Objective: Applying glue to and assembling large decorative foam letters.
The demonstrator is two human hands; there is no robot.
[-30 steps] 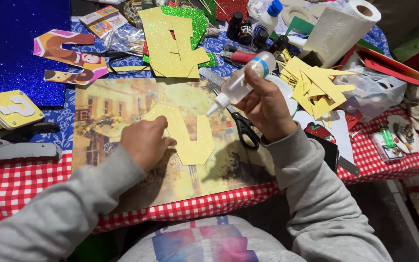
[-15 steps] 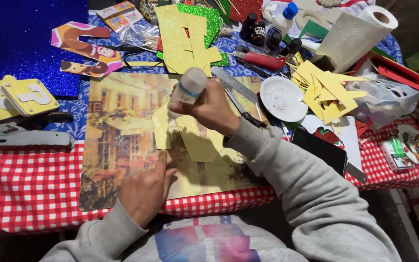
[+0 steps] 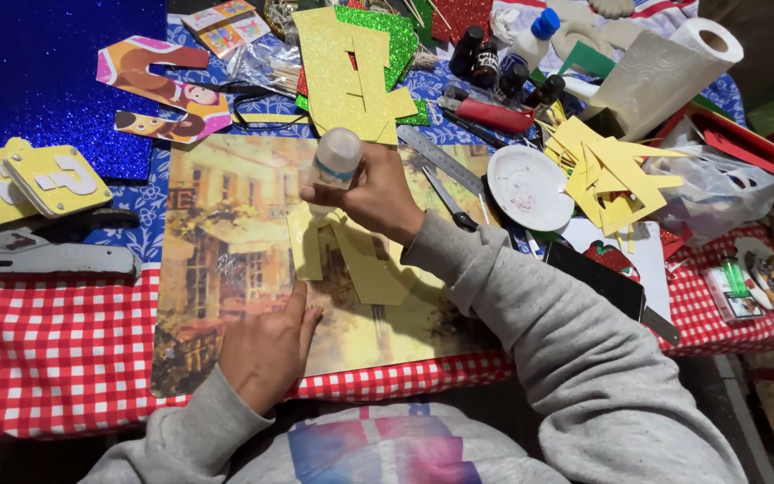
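Observation:
My right hand (image 3: 374, 193) grips a white glue bottle (image 3: 333, 161), tipped nozzle-down over a yellow foam cut-out (image 3: 365, 264) that lies on a picture placemat (image 3: 217, 260). My left hand (image 3: 269, 345) rests flat on the placemat's near edge, fingers together, just left of the cut-out and holding nothing. Both arms wear grey sleeves.
Yellow and green glitter foam sheets (image 3: 351, 67) lie behind the mat, a blue glitter sheet (image 3: 38, 72) at the far left. A white plate (image 3: 528, 186), metal ruler (image 3: 436, 157), yellow foam scraps (image 3: 606, 170), paper towel roll (image 3: 665, 63) and small bottles crowd the right. A yellow block piece (image 3: 33, 179) lies left.
My right hand swung the glue bottle from the right over to the cut-out and tipped it down. My left hand slid off the cut-out toward the mat's near edge.

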